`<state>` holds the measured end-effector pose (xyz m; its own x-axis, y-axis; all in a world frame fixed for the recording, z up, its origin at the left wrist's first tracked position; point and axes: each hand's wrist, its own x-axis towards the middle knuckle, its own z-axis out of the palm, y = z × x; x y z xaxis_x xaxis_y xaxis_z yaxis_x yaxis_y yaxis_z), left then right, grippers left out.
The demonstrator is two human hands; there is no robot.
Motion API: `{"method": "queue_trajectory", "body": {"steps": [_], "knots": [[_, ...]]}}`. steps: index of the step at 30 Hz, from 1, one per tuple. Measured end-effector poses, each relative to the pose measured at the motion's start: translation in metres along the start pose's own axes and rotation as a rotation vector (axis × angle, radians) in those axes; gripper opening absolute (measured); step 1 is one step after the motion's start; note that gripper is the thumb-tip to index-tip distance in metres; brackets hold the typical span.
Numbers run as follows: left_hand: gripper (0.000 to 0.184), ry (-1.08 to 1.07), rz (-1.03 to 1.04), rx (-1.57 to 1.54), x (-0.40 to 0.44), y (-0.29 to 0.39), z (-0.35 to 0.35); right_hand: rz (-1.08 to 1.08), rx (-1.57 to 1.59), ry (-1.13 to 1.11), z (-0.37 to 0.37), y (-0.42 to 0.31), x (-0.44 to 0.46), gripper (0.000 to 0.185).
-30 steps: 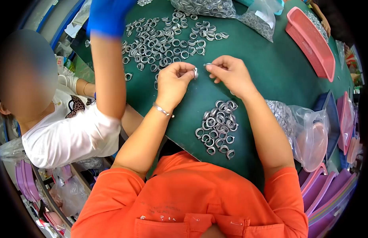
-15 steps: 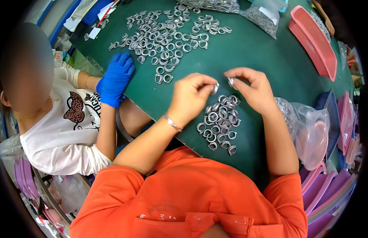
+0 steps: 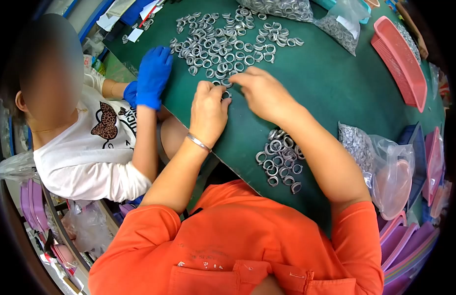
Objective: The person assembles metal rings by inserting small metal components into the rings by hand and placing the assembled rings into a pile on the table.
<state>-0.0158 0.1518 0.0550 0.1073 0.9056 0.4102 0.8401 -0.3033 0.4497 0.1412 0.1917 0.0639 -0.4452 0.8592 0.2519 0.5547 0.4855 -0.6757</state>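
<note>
My left hand [image 3: 208, 112] is at the near edge of a large spread of grey metal rings [image 3: 218, 59], its thumb and fingers closed around a ring [image 3: 226, 94]. Close beside it, my right hand [image 3: 263, 93] reaches in from the right, fingertips pinched at another ring [image 3: 227, 83]; the fingers partly cover it. A smaller heap of similar rings [image 3: 279, 160] lies on the green table [image 3: 311, 83] nearer my body, below my right forearm.
A co-worker's blue-gloved hand [image 3: 154, 76] rests at the table's left edge. Bags of rings [image 3: 338, 27] lie at the back, with a pink basket [image 3: 400, 64] at the far right. Another plastic bag of small parts [image 3: 356, 147] sits right of my forearm, near stacked purple trays [image 3: 405, 246].
Both my hands have moved left and away from my body, from above the smaller heap to the edge of the large spread, carrying rings. The view has shifted slightly.
</note>
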Motion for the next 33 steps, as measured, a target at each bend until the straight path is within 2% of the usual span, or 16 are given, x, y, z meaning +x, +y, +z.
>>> {"method": "queue_trajectory", "body": {"steps": [3,5,7,9,11,12,14,17,21,23,24,26,27,29,33], "knots": [[0.020,-0.055,-0.096,-0.125,-0.002,-0.001,-0.001,-0.006,-0.051,-0.055,0.012,0.005,0.007,0.015],[0.018,-0.007,-0.074,-0.173,-0.003,-0.003,-0.002,-0.014,-0.090,-0.080,0.009,0.008,0.004,0.017],[0.018,0.003,-0.122,-0.282,-0.006,-0.005,-0.002,0.060,-0.105,-0.149,-0.004,0.011,-0.004,0.021],[0.014,-0.021,-0.163,-0.323,-0.007,-0.001,-0.002,0.034,-0.085,-0.109,-0.013,0.016,-0.010,0.020],[0.011,-0.184,-0.575,-0.884,-0.007,0.004,0.000,0.505,0.625,-0.145,-0.026,0.010,-0.016,0.013],[0.011,-0.183,-0.578,-0.890,-0.007,0.007,-0.001,0.528,0.755,-0.136,-0.030,0.008,-0.020,0.011],[0.010,-0.320,-0.752,-1.376,-0.006,0.011,-0.004,0.553,0.822,-0.151,-0.037,0.004,-0.028,0.012],[0.011,-0.364,-0.865,-1.542,-0.006,0.020,-0.003,0.591,0.942,-0.147,-0.042,0.000,-0.032,0.014],[0.011,-0.340,-0.808,-1.413,-0.007,0.029,0.005,0.603,1.010,-0.091,-0.042,0.008,-0.039,0.015],[0.018,-0.319,-0.652,-0.976,-0.009,0.029,0.008,0.610,0.975,-0.080,-0.047,0.012,-0.043,0.015],[0.018,-0.319,-0.654,-0.974,-0.011,0.028,0.008,0.611,0.937,-0.070,-0.050,0.015,-0.045,0.015],[0.030,-0.249,-0.158,-0.538,-0.013,0.027,0.007,0.615,0.943,-0.064,-0.054,0.020,-0.049,0.015],[0.030,-0.250,-0.158,-0.539,-0.013,0.029,0.008,0.618,0.949,-0.057,-0.055,0.021,-0.050,0.014],[0.039,-0.239,-0.092,-0.344,-0.009,0.035,0.011,0.651,0.928,-0.054,-0.057,0.020,-0.050,0.013],[0.034,-0.133,-0.108,-0.169,0.003,0.031,0.029,0.658,0.868,-0.052,-0.059,0.020,-0.050,0.013]]}}
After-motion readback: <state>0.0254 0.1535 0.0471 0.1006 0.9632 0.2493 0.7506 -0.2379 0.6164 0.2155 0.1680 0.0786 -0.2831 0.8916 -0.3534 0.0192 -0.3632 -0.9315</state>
